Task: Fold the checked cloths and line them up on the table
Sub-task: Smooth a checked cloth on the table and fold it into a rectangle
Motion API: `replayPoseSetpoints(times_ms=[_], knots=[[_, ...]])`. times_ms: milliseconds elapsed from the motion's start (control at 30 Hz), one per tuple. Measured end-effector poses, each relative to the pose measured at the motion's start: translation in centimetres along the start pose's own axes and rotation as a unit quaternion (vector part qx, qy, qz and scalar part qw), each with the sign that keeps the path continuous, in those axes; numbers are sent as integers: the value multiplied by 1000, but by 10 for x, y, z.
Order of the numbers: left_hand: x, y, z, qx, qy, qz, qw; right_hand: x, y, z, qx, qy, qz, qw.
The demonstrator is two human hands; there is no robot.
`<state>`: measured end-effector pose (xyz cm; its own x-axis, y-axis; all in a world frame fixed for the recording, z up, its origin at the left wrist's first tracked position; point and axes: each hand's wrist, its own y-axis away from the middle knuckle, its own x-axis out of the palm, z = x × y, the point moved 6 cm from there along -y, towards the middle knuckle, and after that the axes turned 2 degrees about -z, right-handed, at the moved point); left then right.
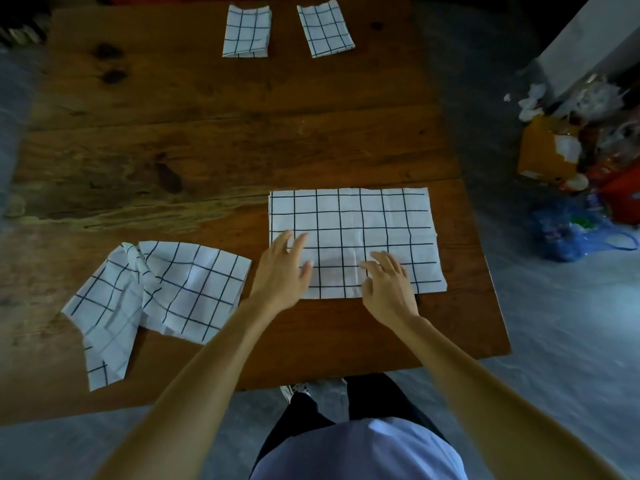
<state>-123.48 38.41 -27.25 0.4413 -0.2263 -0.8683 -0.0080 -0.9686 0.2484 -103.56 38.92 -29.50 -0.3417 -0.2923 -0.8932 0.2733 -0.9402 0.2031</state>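
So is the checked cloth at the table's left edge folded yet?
Not folded. The left cloth lies crumpled and twisted, one end draping toward the table edge, and neither hand touches it.

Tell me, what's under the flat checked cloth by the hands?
The flat checked cloth lies directly on the wooden table; only wood shows around its edges. Whatever sits beneath its middle is covered, so unseen.
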Motion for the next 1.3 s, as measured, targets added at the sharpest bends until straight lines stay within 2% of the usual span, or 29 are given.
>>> replayPoseSetpoints(times_ms=[100,233,333,433,500,667,900,1033,1200,1300], knots=[[36,-1,4,0,-92,54,994,3,-17,-9,2,25,14,1000],[62,13,21,-24,-127,58,990,12,-30,-26,-8,59,59,996],[66,15,23,-33,-152,60,986,20,-28,-36,-18,78,63,995],[55,8,15,-19,-134,-16,991,26,-26,-42,-19,90,58,994],[55,-2,8,-1,-132,-39,990,25,-26,-42,-16,82,46,995],[63,-35,-13,30,-100,-51,993,11,-53,-34,-30,43,-24,998],[78,-39,7,-8,-119,-45,992,21,-58,-73,-1,116,-2,993],[74,-34,12,-16,-104,-70,992,18,-57,-73,9,119,-4,993],[70,-28,19,-48,-119,-63,990,18,-56,-72,13,120,-4,993],[78,-32,-6,-11,-124,-57,991,17,-55,-70,11,122,-10,992]])
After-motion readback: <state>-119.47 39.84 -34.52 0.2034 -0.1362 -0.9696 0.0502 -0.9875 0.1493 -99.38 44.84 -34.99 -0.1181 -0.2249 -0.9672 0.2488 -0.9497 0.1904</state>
